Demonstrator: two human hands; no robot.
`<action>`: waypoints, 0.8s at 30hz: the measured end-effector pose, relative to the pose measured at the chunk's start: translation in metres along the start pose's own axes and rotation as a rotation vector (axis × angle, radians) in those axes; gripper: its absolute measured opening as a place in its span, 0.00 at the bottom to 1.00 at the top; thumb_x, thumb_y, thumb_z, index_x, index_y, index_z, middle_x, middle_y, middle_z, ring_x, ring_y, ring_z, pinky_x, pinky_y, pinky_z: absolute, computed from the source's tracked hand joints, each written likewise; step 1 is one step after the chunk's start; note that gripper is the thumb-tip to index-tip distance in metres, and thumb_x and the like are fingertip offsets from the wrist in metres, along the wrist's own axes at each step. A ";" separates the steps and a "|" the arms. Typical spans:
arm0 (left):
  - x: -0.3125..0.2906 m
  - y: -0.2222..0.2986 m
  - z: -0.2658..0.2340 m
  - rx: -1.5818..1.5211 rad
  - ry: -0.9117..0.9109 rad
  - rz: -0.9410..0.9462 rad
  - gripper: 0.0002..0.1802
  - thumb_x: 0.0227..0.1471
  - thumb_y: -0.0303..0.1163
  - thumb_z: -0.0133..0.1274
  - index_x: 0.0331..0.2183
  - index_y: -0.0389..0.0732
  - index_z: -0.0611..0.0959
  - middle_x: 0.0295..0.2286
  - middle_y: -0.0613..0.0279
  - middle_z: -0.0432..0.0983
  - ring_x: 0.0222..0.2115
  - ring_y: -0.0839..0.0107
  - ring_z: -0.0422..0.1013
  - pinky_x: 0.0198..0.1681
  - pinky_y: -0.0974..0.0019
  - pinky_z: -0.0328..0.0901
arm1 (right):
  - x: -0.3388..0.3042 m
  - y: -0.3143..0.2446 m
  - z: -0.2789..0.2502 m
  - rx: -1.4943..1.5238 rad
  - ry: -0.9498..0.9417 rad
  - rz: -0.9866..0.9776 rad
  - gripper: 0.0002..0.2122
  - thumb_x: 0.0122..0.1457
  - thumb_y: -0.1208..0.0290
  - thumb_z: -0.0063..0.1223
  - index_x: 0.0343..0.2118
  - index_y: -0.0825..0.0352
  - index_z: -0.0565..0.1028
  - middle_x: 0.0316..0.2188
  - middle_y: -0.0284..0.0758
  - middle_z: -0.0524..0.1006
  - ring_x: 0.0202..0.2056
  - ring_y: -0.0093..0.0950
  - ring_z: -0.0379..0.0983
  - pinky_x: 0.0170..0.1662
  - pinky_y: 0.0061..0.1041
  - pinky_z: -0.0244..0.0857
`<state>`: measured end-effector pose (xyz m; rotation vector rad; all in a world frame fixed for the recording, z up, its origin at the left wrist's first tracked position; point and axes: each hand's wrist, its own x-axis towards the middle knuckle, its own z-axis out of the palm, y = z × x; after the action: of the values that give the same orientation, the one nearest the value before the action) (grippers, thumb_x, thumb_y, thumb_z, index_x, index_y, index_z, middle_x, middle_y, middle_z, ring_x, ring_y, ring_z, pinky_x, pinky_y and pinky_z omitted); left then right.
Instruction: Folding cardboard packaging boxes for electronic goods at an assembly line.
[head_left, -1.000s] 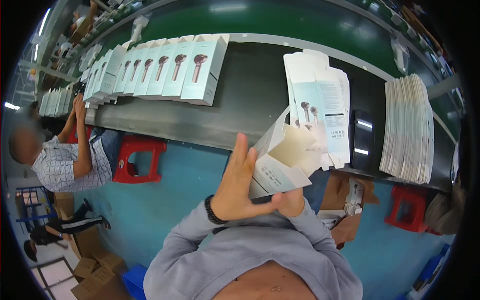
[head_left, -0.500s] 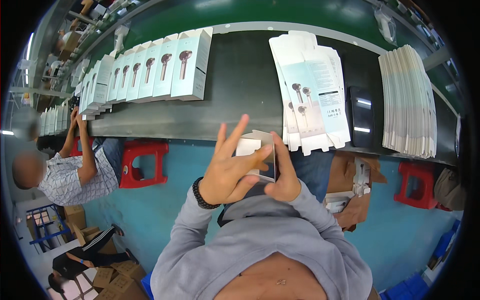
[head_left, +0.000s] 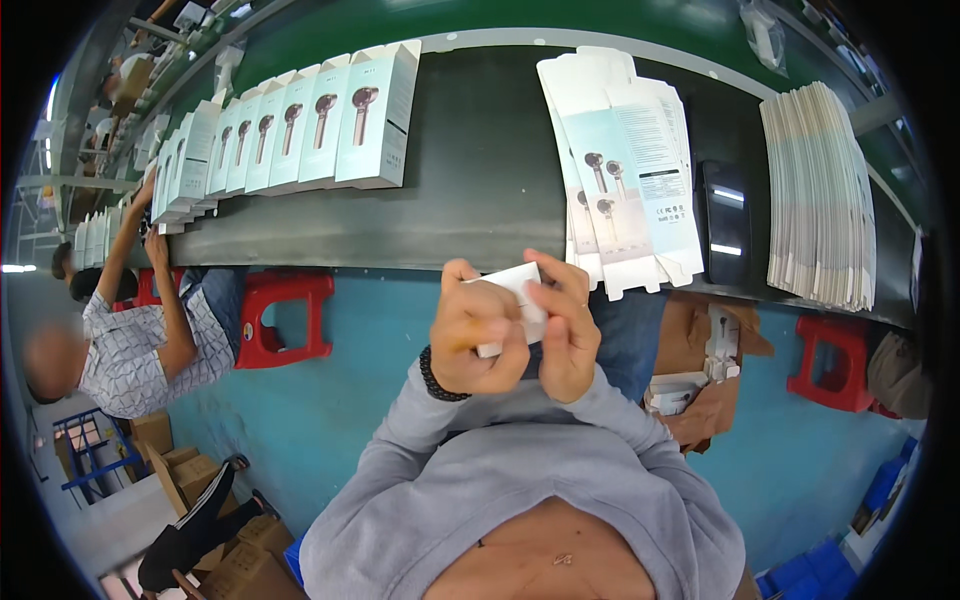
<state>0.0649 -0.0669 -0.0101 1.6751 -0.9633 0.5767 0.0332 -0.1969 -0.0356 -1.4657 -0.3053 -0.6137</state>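
Currently left hand and right hand both clamp a small white carton at frame centre, below the conveyor edge; likely risk: thumb pressure creases a flap, or it slips to the blue floor.

i see a row of upright boxes on the dark belt, flat cartons, a stacked pile, red stools.
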 end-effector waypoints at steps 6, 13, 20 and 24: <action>0.005 0.003 -0.006 0.096 0.083 0.050 0.52 0.28 0.57 0.63 0.53 0.59 0.54 0.38 0.55 0.59 0.33 0.64 0.61 0.32 0.62 0.61 | 0.011 -0.019 0.001 0.513 -0.167 0.610 0.09 0.49 0.85 0.51 0.35 0.72 0.72 0.44 0.35 0.60 0.38 0.20 0.66 0.38 0.17 0.62; 0.002 0.005 -0.007 0.163 0.002 0.031 0.57 0.25 0.60 0.62 0.55 0.61 0.51 0.41 0.54 0.59 0.33 0.63 0.61 0.33 0.62 0.61 | 0.008 -0.015 0.005 0.522 -0.125 0.673 0.16 0.48 0.86 0.49 0.42 0.69 0.64 0.42 0.34 0.61 0.38 0.20 0.67 0.37 0.16 0.64; -0.003 0.006 -0.008 0.127 0.005 0.023 0.51 0.24 0.58 0.64 0.51 0.58 0.61 0.42 0.54 0.61 0.34 0.63 0.60 0.33 0.63 0.58 | 0.015 -0.011 0.006 0.425 -0.218 0.752 0.23 0.47 0.87 0.48 0.47 0.66 0.59 0.44 0.36 0.61 0.39 0.21 0.67 0.37 0.16 0.65; -0.001 0.010 -0.018 0.177 0.028 0.029 0.55 0.24 0.59 0.63 0.55 0.58 0.56 0.43 0.53 0.60 0.35 0.63 0.60 0.34 0.63 0.59 | 0.014 -0.008 0.012 0.580 -0.226 0.751 0.32 0.43 0.83 0.53 0.54 0.65 0.55 0.50 0.39 0.60 0.39 0.22 0.66 0.37 0.18 0.64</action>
<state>0.0578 -0.0504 0.0004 1.8064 -0.9403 0.7205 0.0425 -0.1882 -0.0201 -0.9716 -0.0740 0.2420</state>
